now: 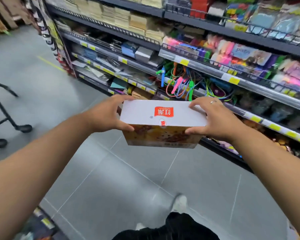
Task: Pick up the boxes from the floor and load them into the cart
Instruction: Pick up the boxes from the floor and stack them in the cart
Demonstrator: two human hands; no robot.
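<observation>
Both hands clasp a cardboard box [163,113], held in the air above the grey tiled floor [128,179]. The left hand [109,115] grips its left end and the right hand [213,118] its right end, with thumbs at the near edge and fingers over the white top with its red logo. At the left edge only the black lower frame and wheels of the cart [24,128] show, well apart from the box; its load cannot be seen. The shelves [215,73] behind hold stacked notebooks [121,16], coloured skipping ropes [180,85] and bright packets.
</observation>
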